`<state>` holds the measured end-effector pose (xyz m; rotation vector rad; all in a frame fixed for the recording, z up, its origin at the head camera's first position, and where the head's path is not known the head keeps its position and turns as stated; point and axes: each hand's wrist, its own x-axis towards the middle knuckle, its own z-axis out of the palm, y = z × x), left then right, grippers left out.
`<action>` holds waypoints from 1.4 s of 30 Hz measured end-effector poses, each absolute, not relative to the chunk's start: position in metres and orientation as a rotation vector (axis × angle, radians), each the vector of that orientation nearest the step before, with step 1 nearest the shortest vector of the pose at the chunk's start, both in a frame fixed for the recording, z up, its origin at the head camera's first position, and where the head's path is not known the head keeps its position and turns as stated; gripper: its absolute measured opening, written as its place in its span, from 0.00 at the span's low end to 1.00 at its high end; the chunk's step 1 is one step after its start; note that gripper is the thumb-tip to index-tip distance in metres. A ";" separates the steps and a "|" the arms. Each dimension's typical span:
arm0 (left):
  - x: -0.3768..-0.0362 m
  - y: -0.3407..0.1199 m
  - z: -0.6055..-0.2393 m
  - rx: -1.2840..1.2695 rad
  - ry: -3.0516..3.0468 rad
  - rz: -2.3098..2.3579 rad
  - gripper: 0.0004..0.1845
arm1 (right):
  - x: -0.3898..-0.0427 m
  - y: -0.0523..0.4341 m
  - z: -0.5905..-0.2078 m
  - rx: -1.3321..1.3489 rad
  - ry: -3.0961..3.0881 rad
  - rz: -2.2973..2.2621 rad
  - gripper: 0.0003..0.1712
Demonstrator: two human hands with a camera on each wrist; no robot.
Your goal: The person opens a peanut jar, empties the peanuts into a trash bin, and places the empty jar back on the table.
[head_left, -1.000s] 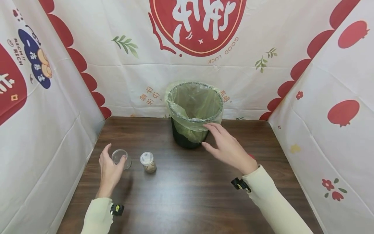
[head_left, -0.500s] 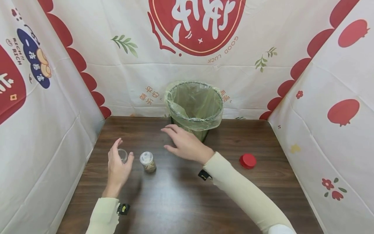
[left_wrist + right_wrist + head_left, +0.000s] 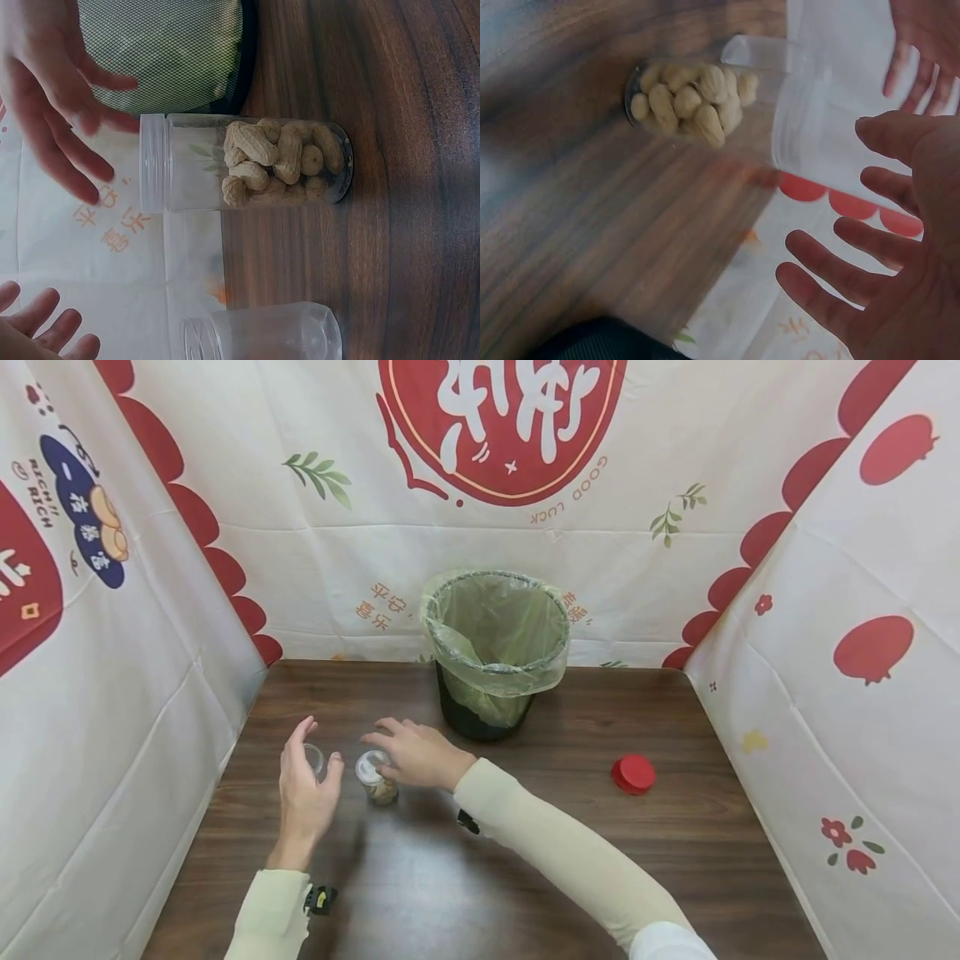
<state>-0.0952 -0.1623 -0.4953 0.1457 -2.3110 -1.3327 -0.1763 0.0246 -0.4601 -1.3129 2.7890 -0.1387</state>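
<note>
Since half a second ago my right hand (image 3: 420, 756) has crossed from the bin (image 3: 495, 643) to the peanut jar (image 3: 377, 777); head view shows its spread fingers just over the lidless rim, the left hand (image 3: 303, 789) open beside an empty clear jar (image 3: 315, 760), and a red lid (image 3: 633, 774) well apart on the worktop (image 3: 525, 860). Left wrist: the jar (image 3: 247, 163) stands upright, half full, rigid, light plastic, probably slick; I'd take it round the wall. Right wrist: fingers (image 3: 832, 274) splayed, holding nothing.
</note>
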 end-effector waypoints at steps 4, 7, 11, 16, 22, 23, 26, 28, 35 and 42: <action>-0.096 -0.161 -0.495 0.138 -2.299 -1.327 0.36 | -0.176 0.010 -0.473 -1.327 2.753 -0.034 0.30; -0.096 -0.161 -0.496 0.135 -2.295 -1.334 0.35 | -0.175 0.002 -0.483 -1.364 2.745 -0.005 0.28; -0.096 -0.160 -0.496 0.134 -2.295 -1.343 0.35 | -0.171 -0.004 -0.489 -1.403 2.751 0.042 0.27; -0.096 -0.160 -0.496 0.138 -2.283 -1.336 0.35 | -0.167 -0.005 -0.492 -1.428 2.806 0.121 0.27; -0.095 -0.162 -0.497 0.148 -2.300 -1.341 0.35 | -0.166 -0.004 -0.489 -1.421 2.850 0.137 0.24; -0.095 -0.162 -0.497 0.151 -2.306 -1.344 0.35 | -0.166 -0.004 -0.489 -1.424 2.848 0.137 0.23; -0.095 -0.163 -0.497 0.159 -2.322 -1.350 0.35 | -0.167 -0.001 -0.484 -1.418 2.828 0.149 0.23; -0.095 -0.164 -0.495 0.159 -2.332 -1.353 0.36 | -0.168 0.001 -0.479 -1.405 2.823 0.153 0.23; -0.100 -0.168 -0.487 0.171 -2.376 -1.357 0.39 | -0.174 0.020 -0.451 -1.341 2.855 -0.014 0.25; -0.102 -0.171 -0.473 0.129 -2.492 -1.371 0.45 | -0.176 0.053 -0.415 -1.284 2.907 -0.372 0.22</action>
